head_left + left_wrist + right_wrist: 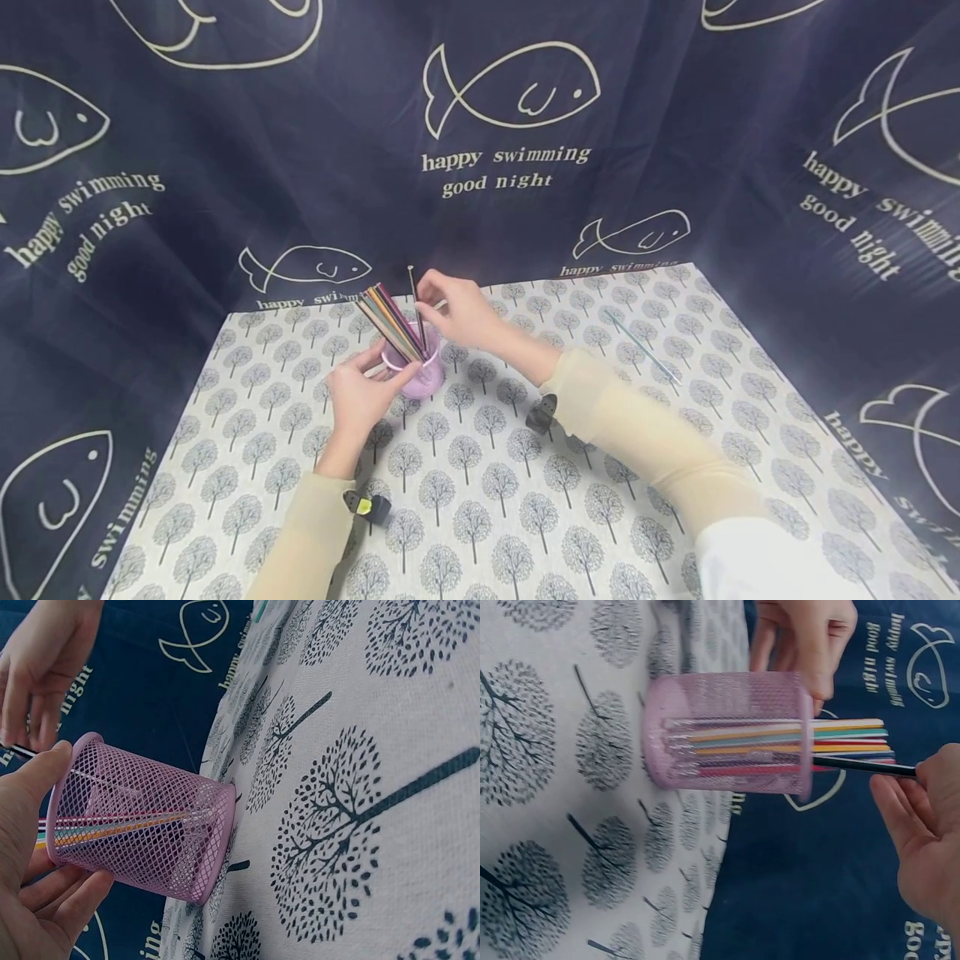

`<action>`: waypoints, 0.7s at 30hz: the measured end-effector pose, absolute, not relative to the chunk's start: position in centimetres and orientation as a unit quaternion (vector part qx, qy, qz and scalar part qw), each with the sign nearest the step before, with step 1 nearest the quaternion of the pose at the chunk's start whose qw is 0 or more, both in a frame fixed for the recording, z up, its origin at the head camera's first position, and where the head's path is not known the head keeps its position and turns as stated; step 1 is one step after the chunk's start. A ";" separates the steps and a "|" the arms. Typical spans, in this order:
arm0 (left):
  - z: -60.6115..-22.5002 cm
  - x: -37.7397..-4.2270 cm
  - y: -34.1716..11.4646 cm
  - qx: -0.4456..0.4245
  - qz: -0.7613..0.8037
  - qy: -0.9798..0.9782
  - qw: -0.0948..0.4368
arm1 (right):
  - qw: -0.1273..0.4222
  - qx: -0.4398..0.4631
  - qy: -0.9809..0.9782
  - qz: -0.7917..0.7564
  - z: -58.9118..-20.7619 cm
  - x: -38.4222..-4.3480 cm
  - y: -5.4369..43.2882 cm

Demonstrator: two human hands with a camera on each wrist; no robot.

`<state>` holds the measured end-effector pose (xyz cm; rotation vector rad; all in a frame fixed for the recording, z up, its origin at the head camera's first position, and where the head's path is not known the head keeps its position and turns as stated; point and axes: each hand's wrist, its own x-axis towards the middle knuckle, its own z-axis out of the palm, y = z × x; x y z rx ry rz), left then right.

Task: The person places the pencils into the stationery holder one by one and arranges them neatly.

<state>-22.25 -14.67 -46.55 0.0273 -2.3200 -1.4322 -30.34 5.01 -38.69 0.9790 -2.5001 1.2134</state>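
A pink mesh pen holder [424, 384] stands on the table, and my left hand [358, 393] grips it near the rim, thumb on one side and fingers on the other. Several colored pencils [847, 735] lean together inside it, toward the left in the head view. Between thumb and fingers, my right hand [459, 310] pinches a dark pencil [855, 763] by its upper part. This pencil's lower end is inside the holder, visible through the mesh in the right wrist view, and it stands more upright than the bunch.
A blue-green pencil [642, 345] lies alone on the tree-patterned tablecloth [487, 492], to the right of the hands. Dark blue fabric [510, 225] with fish drawings and lettering hangs behind the table and at both sides.
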 end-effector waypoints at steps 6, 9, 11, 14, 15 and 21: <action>-46.6 -22.3 -14.6 0.007 -0.515 -0.830 0.213 | 0.068 0.336 -0.860 0.377 -40.1 -30.7 4.1; -46.6 -22.4 -14.5 0.004 -0.517 -0.828 0.217 | 0.067 0.341 -0.866 0.359 -40.3 -30.8 3.7; -46.6 -22.4 -14.6 0.001 -0.519 -0.827 0.218 | 0.068 0.344 -0.871 0.343 -40.5 -30.8 3.4; -46.7 -22.3 -14.7 0.001 -0.517 -0.828 0.216 | 0.071 0.346 -0.881 0.315 -40.8 -30.7 2.9; -46.7 -22.3 -14.8 0.001 -0.516 -0.829 0.215 | 0.072 0.346 -0.883 0.310 -40.9 -30.7 2.8; -46.7 -22.3 -14.8 -0.005 -0.515 -0.830 0.216 | 0.089 0.340 -0.887 0.301 -41.3 -30.9 2.1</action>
